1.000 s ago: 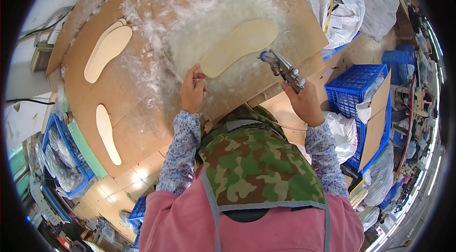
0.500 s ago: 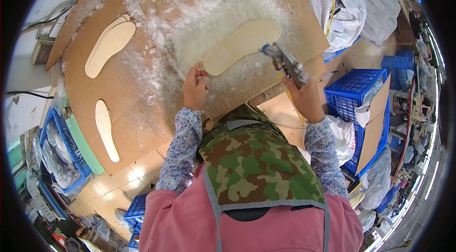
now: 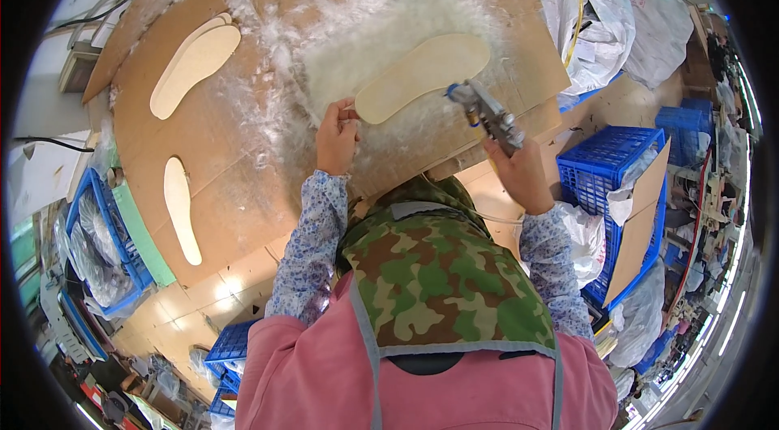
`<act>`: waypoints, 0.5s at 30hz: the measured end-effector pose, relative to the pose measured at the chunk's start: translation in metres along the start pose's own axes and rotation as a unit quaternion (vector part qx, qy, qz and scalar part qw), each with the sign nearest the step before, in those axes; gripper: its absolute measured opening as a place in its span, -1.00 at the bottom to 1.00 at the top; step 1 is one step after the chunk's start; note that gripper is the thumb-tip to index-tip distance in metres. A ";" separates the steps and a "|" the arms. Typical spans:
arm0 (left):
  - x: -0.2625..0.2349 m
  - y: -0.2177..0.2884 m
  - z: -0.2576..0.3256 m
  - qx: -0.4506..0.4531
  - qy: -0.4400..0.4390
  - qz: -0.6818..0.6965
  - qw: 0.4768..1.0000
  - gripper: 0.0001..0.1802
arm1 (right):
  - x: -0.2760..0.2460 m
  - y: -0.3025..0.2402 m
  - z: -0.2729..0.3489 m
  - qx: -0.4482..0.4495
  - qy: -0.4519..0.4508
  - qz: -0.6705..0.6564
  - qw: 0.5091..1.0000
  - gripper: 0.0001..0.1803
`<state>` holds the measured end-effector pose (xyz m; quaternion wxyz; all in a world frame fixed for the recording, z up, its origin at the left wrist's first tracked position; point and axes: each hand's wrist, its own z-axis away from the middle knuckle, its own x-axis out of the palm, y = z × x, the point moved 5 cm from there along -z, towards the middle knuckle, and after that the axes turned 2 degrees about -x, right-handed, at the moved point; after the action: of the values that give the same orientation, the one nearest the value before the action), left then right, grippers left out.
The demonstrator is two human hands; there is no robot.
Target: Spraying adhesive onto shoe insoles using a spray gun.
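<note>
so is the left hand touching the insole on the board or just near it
Touching. The head view shows the left hand with its fingertips on the near end of the tan insole, no gap between them. The right hand holds a spray gun.

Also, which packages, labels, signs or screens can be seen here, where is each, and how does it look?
No labels, signs or screens show.
White plastic sacks: upper right, bulging, crumpled.
Blue plastic crate: right of the right hand, holding a brown cardboard sheet.
Blue plastic basket: lower left, holding clear bags.
</note>
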<state>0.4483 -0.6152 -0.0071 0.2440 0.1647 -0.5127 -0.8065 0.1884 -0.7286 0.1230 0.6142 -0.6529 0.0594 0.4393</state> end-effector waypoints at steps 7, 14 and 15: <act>-0.001 -0.003 -0.011 0.024 0.007 0.005 1.000 -0.65 | 0.036 -0.035 0.020 -0.072 -0.127 -0.066 0.987 -0.73; -0.002 -0.010 -0.015 0.051 0.035 -0.083 0.995 -0.66 | 0.025 -0.025 0.024 -0.059 -0.067 -0.028 0.996 -0.76; -0.001 -0.007 -0.016 0.096 0.061 -0.112 0.987 -0.67 | 0.023 -0.020 0.023 -0.061 -0.079 -0.027 0.995 -0.76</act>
<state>0.4562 -0.6239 -0.0200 0.1659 0.2922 -0.5503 -0.7644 0.2033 -0.6930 0.1263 0.5874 -0.6542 -0.0339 0.4752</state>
